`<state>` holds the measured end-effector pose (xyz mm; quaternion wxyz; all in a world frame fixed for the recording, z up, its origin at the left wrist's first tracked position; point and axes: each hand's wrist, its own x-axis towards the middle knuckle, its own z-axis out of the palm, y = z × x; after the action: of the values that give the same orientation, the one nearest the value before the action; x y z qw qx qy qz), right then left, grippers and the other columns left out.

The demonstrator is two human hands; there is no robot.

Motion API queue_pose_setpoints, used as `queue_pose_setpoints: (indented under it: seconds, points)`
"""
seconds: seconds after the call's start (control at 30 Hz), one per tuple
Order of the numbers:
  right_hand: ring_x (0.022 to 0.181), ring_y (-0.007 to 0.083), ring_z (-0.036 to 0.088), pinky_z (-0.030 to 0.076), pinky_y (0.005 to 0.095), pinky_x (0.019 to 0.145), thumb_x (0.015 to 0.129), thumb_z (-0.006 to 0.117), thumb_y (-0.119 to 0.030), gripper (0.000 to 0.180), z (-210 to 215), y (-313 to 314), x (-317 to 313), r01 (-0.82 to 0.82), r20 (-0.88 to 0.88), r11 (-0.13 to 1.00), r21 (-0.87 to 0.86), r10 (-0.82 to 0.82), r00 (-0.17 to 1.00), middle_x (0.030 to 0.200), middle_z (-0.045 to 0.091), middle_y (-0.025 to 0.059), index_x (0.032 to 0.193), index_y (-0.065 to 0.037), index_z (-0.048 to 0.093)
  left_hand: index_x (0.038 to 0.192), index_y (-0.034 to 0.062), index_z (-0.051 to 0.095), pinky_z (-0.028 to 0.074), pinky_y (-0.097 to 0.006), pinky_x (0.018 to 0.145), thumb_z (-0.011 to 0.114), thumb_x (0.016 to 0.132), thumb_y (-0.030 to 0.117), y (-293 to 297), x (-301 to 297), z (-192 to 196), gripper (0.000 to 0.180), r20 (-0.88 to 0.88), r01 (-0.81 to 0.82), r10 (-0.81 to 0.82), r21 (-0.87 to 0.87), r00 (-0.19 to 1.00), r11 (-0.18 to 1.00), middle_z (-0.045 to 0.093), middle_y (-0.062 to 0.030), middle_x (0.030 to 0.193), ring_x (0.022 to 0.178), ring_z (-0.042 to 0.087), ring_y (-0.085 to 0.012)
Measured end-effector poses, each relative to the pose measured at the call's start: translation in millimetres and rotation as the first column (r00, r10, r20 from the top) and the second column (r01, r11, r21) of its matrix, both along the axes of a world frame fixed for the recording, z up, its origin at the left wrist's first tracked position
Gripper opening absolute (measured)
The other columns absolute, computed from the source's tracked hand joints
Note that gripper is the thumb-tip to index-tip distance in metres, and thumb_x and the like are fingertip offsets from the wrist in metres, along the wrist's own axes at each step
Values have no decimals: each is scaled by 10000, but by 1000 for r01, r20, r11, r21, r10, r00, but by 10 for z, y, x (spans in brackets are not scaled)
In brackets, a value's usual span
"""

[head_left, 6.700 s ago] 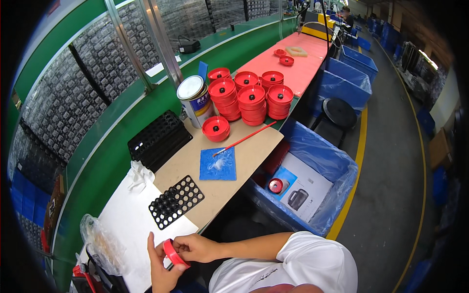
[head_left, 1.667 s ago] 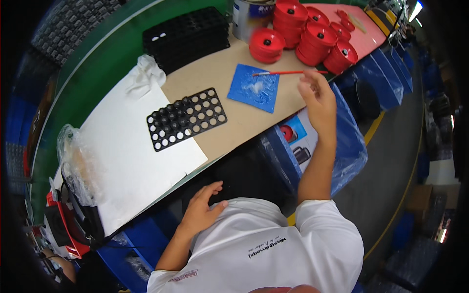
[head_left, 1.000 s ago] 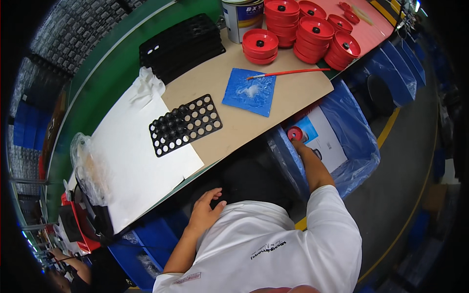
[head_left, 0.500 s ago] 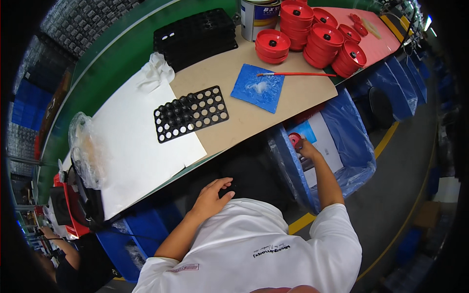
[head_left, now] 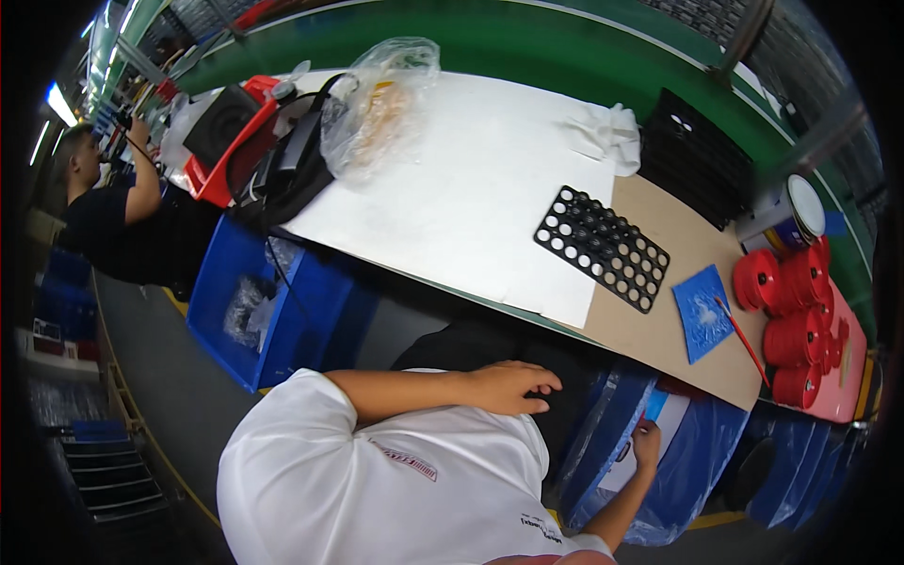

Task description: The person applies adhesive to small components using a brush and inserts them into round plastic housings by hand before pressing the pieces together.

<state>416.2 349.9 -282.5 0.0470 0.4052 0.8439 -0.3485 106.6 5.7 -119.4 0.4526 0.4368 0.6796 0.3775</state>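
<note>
- Change since half a second ago: the view has swung round, so the bench now runs from upper left to right; the right hand (head_left: 646,443) remains low in the bin (head_left: 692,471), the left hand (head_left: 513,386) remains on the lap.
- Right hand: reaching down into the blue-lined bin at the person's right, below the bench edge; fingers rest on a white and blue box (head_left: 659,424) inside. Whether it grips anything cannot be told; the red reel seen there earlier is not visible now.
- Left hand: loosely spread, palm down, empty, on the dark lap.
- Key relation: the bin lies down and to the right of the body, so the right hand is the nearer by far; the left hand is well apart from it.
- Bin contents: the box only, as far as shows.
- Bench, near the right hand: black perforated tray (head_left: 603,247), long axis slanting down toward the right; blue cloth (head_left: 702,313); thin red brush (head_left: 744,341) just beside the cloth.
- Far right: red reels (head_left: 800,320) in stacks; a paint can (head_left: 791,212) behind them.
- Far left: clear bag (head_left: 377,104), contents unclear; blue crate (head_left: 254,311) under the bench; another person (head_left: 113,212) working beyond.
</note>
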Motion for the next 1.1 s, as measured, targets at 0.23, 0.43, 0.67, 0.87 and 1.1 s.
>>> queue_pose_setpoints:
  seconds: [0.23,0.43,0.67,0.87,1.1]
  points:
    - [718,132,527,445,274,705,783,705,2,207,2368,-1178,-435,137,-596,970,-200,-232,769,778,536,37,812,-41,504,1522,89,172,499,-383,946,711,887,279,258,100,303,855,481,57,-56,12,875,998,451,-198,1371,1194,548,-270]
    - [750,162,616,478,293,657,702,779,10,230,2759,-1808,-1544,-449,-635,885,-121,279,721,924,677,114,868,-17,623,1530,189,152,438,-392,1012,765,823,353,257,15,346,950,849,-243,-16,169,528,955,474,-151,1317,1210,507,-223]
    - [778,246,635,506,344,690,846,654,-70,190,2947,-1329,-2830,-145,-456,829,540,432,778,971,659,100,1031,-33,638,1430,168,156,507,-442,925,748,810,207,-292,-311,470,858,858,-363,-67,285,510,887,438,-147,1307,1112,578,-273]
    - [923,290,627,509,400,763,852,662,-162,199,2880,-1082,-3400,-219,-245,673,706,523,816,971,622,95,1017,-51,645,1362,164,206,522,-438,900,786,756,319,-469,-530,637,853,770,-446,0,369,638,816,433,-131,1256,1094,593,-291]
    - [931,288,626,517,406,779,847,667,-193,183,2800,-1079,-3570,-290,-95,624,726,509,856,935,612,91,965,-53,666,1354,114,315,527,-449,920,787,719,495,-475,-718,683,878,840,-641,166,251,516,725,507,-176,1273,1084,617,-341]
